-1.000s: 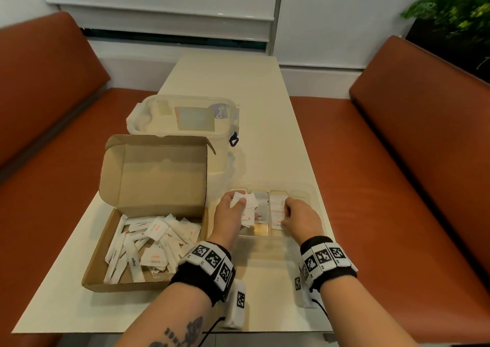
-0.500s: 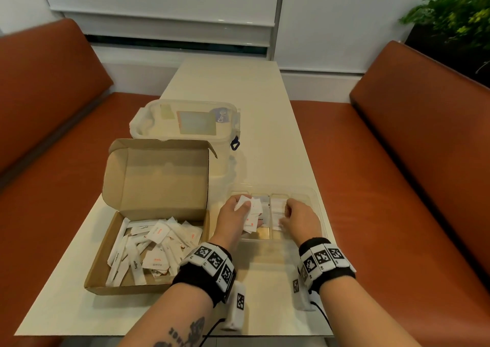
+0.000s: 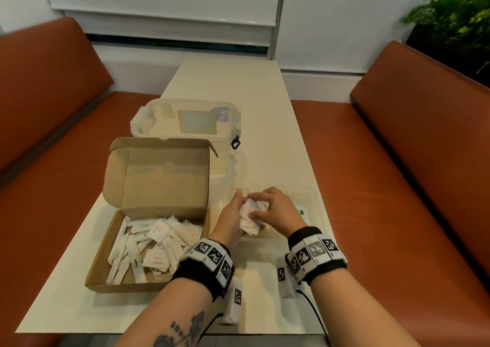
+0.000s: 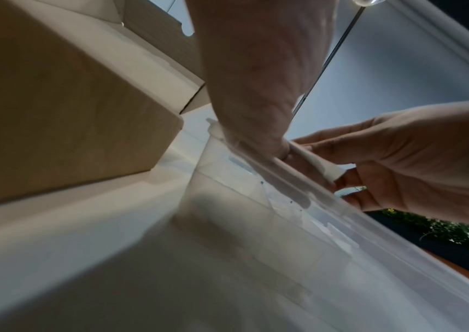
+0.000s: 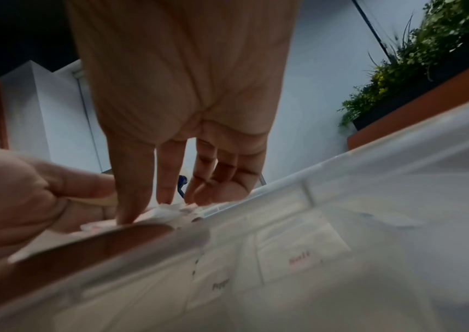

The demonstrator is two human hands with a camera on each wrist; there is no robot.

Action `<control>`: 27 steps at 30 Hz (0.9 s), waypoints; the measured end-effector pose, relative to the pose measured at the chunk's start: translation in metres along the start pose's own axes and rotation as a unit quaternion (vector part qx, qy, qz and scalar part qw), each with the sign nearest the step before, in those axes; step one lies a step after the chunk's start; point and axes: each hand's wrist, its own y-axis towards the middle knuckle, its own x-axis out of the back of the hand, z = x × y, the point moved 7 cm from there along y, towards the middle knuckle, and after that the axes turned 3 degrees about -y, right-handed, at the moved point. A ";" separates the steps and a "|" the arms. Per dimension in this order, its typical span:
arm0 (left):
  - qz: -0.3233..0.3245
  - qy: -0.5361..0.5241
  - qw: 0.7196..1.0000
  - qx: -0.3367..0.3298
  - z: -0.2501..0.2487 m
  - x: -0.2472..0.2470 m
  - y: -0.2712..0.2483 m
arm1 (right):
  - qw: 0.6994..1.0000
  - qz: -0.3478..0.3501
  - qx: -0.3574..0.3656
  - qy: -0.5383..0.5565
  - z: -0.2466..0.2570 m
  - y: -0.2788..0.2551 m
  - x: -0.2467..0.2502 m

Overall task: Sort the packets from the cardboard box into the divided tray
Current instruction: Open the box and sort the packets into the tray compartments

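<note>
An open cardboard box (image 3: 106, 254) on the left of the table holds several loose white packets (image 3: 156, 243). To its right lies the clear divided tray (image 3: 315, 201), with pepper (image 5: 220, 286) and salt (image 5: 298, 259) packets in its compartments. Over the tray's left part my left hand (image 3: 238, 208) grips a bunch of white packets (image 3: 249, 220). My right hand (image 3: 261, 206) meets it there, with thumb and forefinger pinching a packet of that bunch (image 5: 168, 213). The other right fingers (image 5: 222, 179) hang loosely curled. Both hands hide most of the tray's compartments in the head view.
A clear lidded plastic container (image 3: 185, 118) stands behind the box. The box's raised lid (image 3: 159, 177) stands between them. Orange benches (image 3: 397, 187) flank the narrow cream table (image 3: 225, 81). A green plant (image 3: 456, 15) is at the far right.
My right hand has left the tray's compartment and moved left onto the bunch in my left hand. The left hand has kept its packets over the tray's left part.
</note>
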 end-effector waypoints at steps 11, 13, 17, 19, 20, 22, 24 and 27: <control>0.051 0.119 0.992 0.003 0.005 -0.003 -0.001 | 0.991 0.027 -0.045 0.120 -0.011 -0.002 0.005; 0.059 0.109 0.992 -0.005 0.004 -0.004 -0.001 | 0.991 0.002 -0.052 0.127 -0.016 -0.002 0.008; 0.048 0.095 0.994 -0.022 0.002 -0.004 0.000 | 0.982 -0.075 -0.068 0.162 -0.027 -0.006 0.016; 0.033 0.086 0.995 -0.028 0.002 -0.001 0.001 | 0.976 -0.087 -0.078 0.184 -0.030 -0.008 0.016; 0.030 0.085 0.995 -0.030 0.002 -0.001 0.002 | 0.973 -0.088 -0.081 0.199 -0.030 -0.009 0.016; 0.033 0.091 0.995 -0.038 0.003 0.000 0.003 | 0.970 -0.076 -0.078 0.216 -0.030 -0.010 0.015; 0.035 0.104 0.993 -0.043 0.003 0.000 0.004 | 0.973 -0.052 -0.073 0.211 -0.028 -0.011 0.013; 0.022 0.103 0.993 -0.050 0.003 0.003 0.006 | 0.974 -0.090 -0.089 0.188 -0.037 -0.015 0.024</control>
